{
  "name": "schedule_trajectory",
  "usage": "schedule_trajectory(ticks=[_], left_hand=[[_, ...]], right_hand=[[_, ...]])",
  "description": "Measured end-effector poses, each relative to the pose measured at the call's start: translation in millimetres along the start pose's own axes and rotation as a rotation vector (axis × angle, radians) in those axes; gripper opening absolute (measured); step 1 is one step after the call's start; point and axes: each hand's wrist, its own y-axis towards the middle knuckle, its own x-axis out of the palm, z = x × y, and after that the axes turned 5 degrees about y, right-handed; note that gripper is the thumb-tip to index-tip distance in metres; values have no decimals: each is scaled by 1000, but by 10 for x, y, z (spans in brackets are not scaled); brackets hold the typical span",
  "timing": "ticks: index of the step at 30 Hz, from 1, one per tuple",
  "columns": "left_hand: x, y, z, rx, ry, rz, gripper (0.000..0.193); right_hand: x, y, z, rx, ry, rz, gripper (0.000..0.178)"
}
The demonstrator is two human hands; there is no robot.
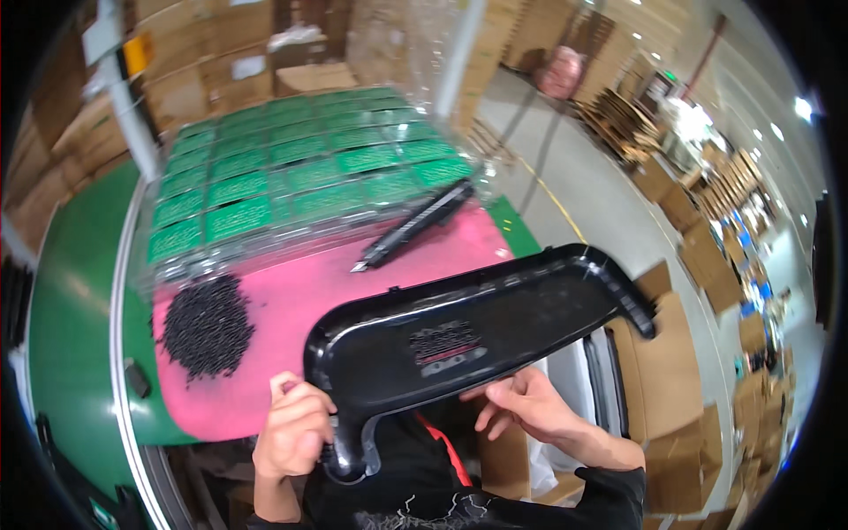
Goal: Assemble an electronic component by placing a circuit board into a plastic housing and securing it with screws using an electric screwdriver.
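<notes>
Green surface (71,318), pink mat (291,309) on it; taking the mat as reference. Heap of small black screws (208,327) on its left part. Black powered screwdriver (417,225) lies on its far right part, tip toward the person and leftward. Clear plastic trays (265,246) of green boards (238,187) at its far side. Small dark block (137,378) just left of it. Stacked cardboard boxes (221,53) well beyond it; to its right, an open carton (667,371) with dark flat pieces standing inside, then grey floor (565,168) with a yellow line, wooden pallets (618,128) farther out.

Part in hand: black panel (521,322), glossy, long and shallow, raised rim, rounded corners, printed patch (446,344) near the middle. Held up over the mat's near right part, overhanging its right edge.

Long axis runs diagonally, near left to far right. Both end legs point back at the person; hollow face up.

Left hand (296,424): grip clenched on the panel's left end. Right hand (530,406): at the near edge, fingers loosely curled; can't tell if that grip bears on it.
</notes>
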Motion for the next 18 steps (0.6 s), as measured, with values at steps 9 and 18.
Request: schedule_trajectory(ticks=[9,18], left_hand=[[-285,-661,-149,-147,52,458,48],[-311,-625,-191,-93,-77,447,43]], right_hand=[[505,1711,-1130,-938,-1165,92,28],[379,3391,-1649,-853,-1652,128,74]])
